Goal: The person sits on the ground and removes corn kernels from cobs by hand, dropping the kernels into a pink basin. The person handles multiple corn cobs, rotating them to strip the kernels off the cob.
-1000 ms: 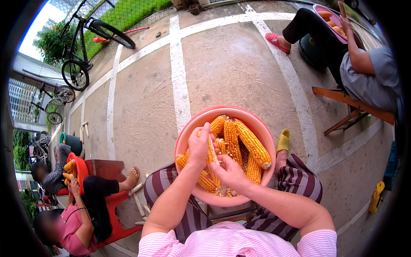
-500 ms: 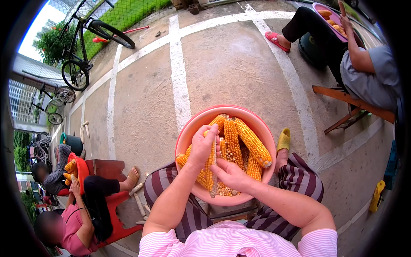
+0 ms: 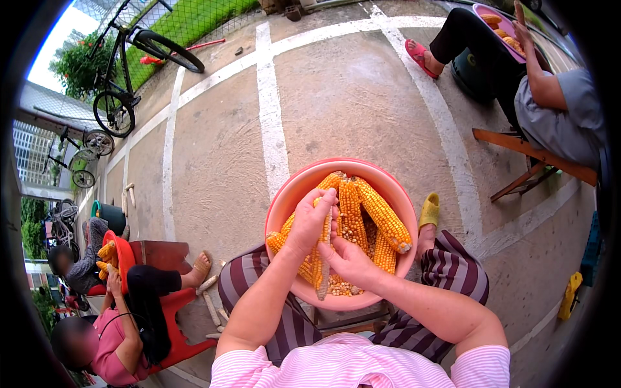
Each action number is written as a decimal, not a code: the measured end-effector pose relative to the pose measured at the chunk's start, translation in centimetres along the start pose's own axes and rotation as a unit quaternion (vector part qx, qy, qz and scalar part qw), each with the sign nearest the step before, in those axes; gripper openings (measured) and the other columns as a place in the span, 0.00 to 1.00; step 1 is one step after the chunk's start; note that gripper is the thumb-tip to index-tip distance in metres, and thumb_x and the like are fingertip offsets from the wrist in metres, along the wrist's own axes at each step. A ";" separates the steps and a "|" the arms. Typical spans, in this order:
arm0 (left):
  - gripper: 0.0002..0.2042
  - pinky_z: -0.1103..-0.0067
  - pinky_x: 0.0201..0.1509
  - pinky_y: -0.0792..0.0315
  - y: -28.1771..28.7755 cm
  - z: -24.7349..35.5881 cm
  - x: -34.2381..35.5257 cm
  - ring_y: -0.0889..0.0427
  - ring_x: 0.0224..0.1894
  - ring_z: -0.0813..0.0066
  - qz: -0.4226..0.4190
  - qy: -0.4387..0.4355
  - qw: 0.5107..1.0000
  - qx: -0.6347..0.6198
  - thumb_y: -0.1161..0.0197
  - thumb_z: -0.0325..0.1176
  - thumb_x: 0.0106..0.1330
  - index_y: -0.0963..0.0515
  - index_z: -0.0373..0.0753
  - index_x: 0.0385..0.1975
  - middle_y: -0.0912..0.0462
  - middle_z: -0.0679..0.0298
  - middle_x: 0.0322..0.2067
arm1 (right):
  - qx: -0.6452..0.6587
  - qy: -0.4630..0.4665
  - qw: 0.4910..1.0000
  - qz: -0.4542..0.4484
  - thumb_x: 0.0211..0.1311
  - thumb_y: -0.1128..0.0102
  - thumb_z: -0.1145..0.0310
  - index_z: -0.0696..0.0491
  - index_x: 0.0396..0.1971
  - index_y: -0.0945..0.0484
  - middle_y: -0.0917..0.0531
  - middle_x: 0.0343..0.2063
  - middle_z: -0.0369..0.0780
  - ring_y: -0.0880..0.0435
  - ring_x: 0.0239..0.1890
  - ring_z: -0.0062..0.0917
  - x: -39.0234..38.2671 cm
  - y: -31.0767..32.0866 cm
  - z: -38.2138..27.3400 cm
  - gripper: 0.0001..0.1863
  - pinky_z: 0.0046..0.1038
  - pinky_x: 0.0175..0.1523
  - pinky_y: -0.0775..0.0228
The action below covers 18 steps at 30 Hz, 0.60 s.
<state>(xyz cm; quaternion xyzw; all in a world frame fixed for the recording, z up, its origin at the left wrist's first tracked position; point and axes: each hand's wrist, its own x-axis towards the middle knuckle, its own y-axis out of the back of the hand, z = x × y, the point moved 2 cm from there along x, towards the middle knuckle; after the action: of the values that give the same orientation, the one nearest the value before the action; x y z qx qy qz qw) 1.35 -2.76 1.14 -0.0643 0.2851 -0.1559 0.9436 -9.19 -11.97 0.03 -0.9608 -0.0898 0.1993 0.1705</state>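
Observation:
My left hand [image 3: 308, 226] is wrapped round the upper part of a partly stripped corn cob [image 3: 319, 282], held tilted over a pink basin [image 3: 402, 213] between my knees. My right hand [image 3: 349, 264] grips the same cob lower down, its thumb pressed along the side. Several yellow ears of corn [image 3: 381, 213] lie in the basin under and beside my hands, with loose kernels [image 3: 343, 286] at the bottom.
Seated co-workers [image 3: 113, 339] with a red basin of corn [image 3: 126, 258] are at left; another [image 3: 556, 116] sits at right on a wooden chair [image 3: 530, 155]. Stripped cobs [image 3: 212, 309] lie on the concrete beside me. Bicycles [image 3: 113, 107] stand by a fence.
My left hand has shifted slightly right, and the cob's bare lower end now shows below my hands. The right co-worker's red-slippered foot has moved a little.

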 end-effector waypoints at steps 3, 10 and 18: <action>0.13 0.86 0.17 0.30 -0.1 0.2 -0.2 0.27 0.16 0.87 -0.005 0.006 1.000 -0.006 0.40 0.46 0.74 0.27 0.42 0.35 0.25 0.73 0.20 | -0.014 -0.051 0.998 -0.025 0.78 0.50 0.57 0.62 0.48 0.26 0.20 0.35 0.37 0.20 0.37 0.19 0.1 0.6 1.0 0.20 0.25 0.41 0.24; 0.14 0.86 0.17 0.30 0.0 0.2 -0.3 0.28 0.16 0.87 -0.009 0.014 1.000 0.004 0.40 0.46 0.74 0.27 0.42 0.35 0.25 0.73 0.20 | 0.067 -0.078 0.993 -0.062 0.79 0.54 0.59 0.61 0.50 0.28 0.20 0.42 0.40 0.16 0.44 0.25 -0.3 0.5 0.8 0.18 0.31 0.50 0.16; 0.16 0.86 0.18 0.28 0.7 0.7 0.1 0.26 0.16 0.86 0.016 0.009 1.000 0.013 0.44 0.50 0.75 0.26 0.44 0.34 0.24 0.71 0.20 | 0.094 -0.101 0.987 -0.080 0.80 0.58 0.62 0.58 0.60 0.32 0.20 0.46 0.40 0.16 0.47 0.25 0.0 0.2 0.0 0.18 0.32 0.51 0.17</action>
<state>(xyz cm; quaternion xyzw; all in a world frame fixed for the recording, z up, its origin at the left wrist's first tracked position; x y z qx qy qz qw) 2.03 -2.09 1.52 -0.0463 0.2921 -0.1452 0.9442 -9.13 -12.15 -0.03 -0.9049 -0.1642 0.2888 0.2660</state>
